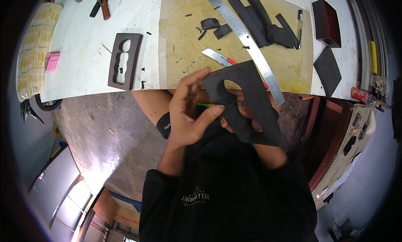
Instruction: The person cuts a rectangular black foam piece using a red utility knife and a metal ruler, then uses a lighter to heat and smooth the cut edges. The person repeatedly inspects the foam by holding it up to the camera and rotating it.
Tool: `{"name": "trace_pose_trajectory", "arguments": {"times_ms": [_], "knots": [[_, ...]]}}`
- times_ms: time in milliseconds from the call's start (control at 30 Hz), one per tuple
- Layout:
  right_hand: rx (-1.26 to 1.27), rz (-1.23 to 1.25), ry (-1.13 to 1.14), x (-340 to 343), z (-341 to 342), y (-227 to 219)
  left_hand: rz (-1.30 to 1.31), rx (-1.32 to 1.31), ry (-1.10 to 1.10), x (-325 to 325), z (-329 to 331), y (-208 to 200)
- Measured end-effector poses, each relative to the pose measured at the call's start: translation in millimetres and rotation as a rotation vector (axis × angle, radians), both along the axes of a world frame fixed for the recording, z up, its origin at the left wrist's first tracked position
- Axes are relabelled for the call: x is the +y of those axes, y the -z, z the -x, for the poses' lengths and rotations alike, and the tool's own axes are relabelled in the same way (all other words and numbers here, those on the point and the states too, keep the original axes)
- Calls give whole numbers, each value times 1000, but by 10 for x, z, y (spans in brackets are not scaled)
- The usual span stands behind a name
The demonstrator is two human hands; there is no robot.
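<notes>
I hold a black rectangular foam insert point(263, 101) tilted in front of my body, off the table's near edge. A rounded, multi-lobed opening is cut through it. My left hand point(186, 116) grips its left edge, thumb on the front face and fingers at the upper corner. Behind the foam is my right hand point(244, 110), closed on it; its fingers show partly through the opening and the rest is hidden. Just beyond the insert lies a utility knife point(215, 56) with a silver blade end and red parts, partly covered by the foam.
A metal ruler point(245, 43) crosses the yellowish cutting mat point(180, 53). Black foam offcuts point(249, 22) and a pen point(300, 28) lie beyond it. A similar cut-out foam block point(112, 70) sits left, pliers-like tool point(101, 6) farther back. A dark box point(326, 24) stands right.
</notes>
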State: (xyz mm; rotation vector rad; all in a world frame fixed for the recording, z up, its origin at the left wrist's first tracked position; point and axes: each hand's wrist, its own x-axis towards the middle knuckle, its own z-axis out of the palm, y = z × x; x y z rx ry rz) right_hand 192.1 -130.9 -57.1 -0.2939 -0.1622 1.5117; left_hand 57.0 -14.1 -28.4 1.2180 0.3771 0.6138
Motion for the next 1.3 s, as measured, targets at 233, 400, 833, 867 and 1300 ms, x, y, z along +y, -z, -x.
{"name": "trace_pose_trajectory", "arguments": {"times_ms": [233,400,833,867,1300], "knots": [[-224,380,143,-61,93,-173,133,-130,-197,10,63,-90],[-510,420,178,-345,-306,-225,76,-105,-197,146,209,-117],[-2361,814,647,-218,-990,-70,199,-11,-181,154,200,-146],[-2340,829,647,-213,-1001,-53,205,-18,-181,151,199,-132],[-2420,487,638,-67,-427,-146,346,-141,-256,116,21,-60]]}}
